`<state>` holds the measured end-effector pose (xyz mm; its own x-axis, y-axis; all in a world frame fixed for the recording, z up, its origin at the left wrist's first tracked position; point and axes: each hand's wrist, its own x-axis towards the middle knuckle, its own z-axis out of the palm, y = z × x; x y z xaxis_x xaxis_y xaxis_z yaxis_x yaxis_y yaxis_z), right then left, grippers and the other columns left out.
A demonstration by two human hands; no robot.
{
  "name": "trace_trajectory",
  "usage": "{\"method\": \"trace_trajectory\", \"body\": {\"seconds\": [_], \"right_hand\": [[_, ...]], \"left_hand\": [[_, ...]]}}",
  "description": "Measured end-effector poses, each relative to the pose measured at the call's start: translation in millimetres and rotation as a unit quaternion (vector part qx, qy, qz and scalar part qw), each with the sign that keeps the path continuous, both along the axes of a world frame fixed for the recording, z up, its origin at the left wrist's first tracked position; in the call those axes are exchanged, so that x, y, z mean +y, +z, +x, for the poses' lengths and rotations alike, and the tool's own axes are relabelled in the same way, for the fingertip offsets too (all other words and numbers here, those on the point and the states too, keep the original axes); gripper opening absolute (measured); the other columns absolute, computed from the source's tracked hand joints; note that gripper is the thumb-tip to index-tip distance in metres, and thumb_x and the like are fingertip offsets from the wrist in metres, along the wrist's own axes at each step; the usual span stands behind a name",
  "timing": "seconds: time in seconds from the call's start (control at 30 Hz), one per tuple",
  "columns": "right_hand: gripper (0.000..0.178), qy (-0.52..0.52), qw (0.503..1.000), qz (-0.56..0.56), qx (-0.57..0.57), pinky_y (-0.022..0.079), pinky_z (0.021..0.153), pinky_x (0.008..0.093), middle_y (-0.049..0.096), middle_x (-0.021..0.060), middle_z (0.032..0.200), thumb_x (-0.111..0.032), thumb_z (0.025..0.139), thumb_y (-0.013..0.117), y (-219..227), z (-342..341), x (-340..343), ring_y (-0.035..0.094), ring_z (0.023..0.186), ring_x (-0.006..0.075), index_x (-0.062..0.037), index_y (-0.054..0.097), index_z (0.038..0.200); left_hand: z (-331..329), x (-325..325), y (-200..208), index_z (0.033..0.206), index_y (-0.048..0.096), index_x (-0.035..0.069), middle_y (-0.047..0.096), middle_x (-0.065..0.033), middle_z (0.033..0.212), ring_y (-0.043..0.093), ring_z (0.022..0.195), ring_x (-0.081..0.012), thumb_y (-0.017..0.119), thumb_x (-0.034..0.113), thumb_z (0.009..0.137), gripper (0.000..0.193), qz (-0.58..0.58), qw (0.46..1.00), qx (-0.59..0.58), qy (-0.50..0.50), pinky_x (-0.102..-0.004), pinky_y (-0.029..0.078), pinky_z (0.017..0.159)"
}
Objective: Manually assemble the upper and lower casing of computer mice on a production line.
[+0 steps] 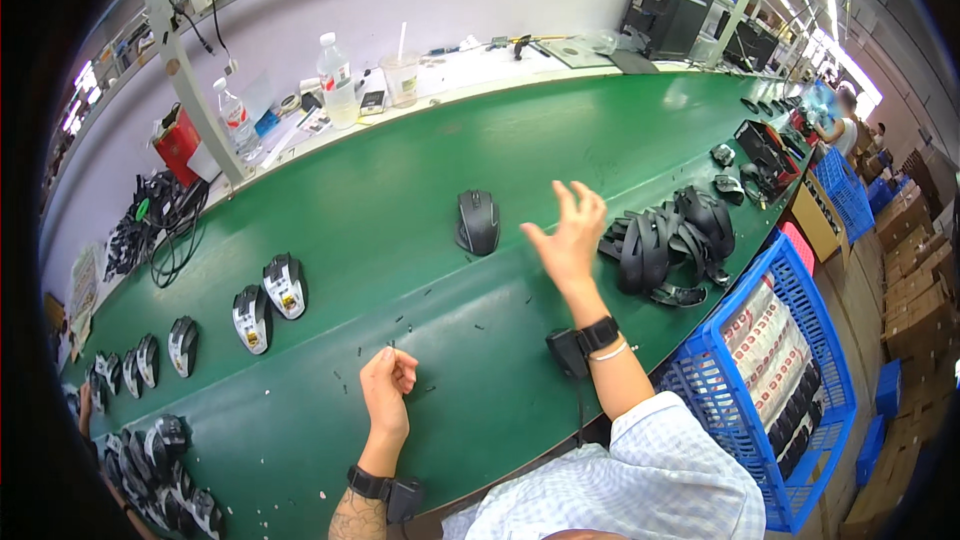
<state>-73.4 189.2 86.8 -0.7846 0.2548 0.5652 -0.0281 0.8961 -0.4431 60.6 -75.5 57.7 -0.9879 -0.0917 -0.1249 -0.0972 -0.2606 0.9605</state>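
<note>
A black computer mouse [478, 223] lies in the middle of the green bench. To its right, my right hand [572, 240] hovers with thumb and fingers spread, holding nothing. A heap of curved black mouse shells [648, 248] sits just right of that hand. Lower down and further left, my left hand [388, 388] is closed, its fingers curled in. A tiny dark bit shows at its fingertips, too small to name. Small black pieces [479, 327] are scattered on the bench around the left hand.
Open mouse bodies [284, 286] stand in a row to the left, with a pile [160, 470] at lower left. A blue crate [775, 380] is at my right. Bottles [338, 85] and a cup [400, 80] line the back shelf. Another person's arm [86, 410] shows at far left.
</note>
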Motion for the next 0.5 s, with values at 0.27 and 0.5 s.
{"method": "trace_trajectory", "body": {"seconds": [0.27, 0.5], "right_hand": [[0.052, -0.202, 0.978, -0.006, 0.054, 0.038, 0.096, 0.0406, 0.052, 0.0157, 0.114, 0.000, 0.064, 0.066, 44, 46, 80, 0.044, 0.113, 0.0335, -0.0028, 0.055, 0.115], [0.055, -0.206, 0.976, -0.062, -0.041, 0.042, 0.092, 0.0412, 0.053, 0.0175, 0.115, 0.004, 0.064, 0.064, 37, 47, 93, 0.050, 0.106, 0.0357, -0.0027, 0.054, 0.118]], "left_hand": [[4, 3, 0, 0.072, 0.054, 0.004, 0.047, 0.0008, 0.059, 0.042, 0.053, -0.0072, 0.039, 0.033, 0.094, 0.039, -0.027, 1.000, 0.000, 0.001, -0.0214, 0.029, 0.049], [2, 2, -4, 0.072, 0.054, 0.004, 0.047, 0.0007, 0.059, 0.042, 0.053, -0.0074, 0.039, 0.034, 0.094, 0.040, -0.018, 1.000, 0.014, 0.001, -0.0213, 0.030, 0.049]]}}
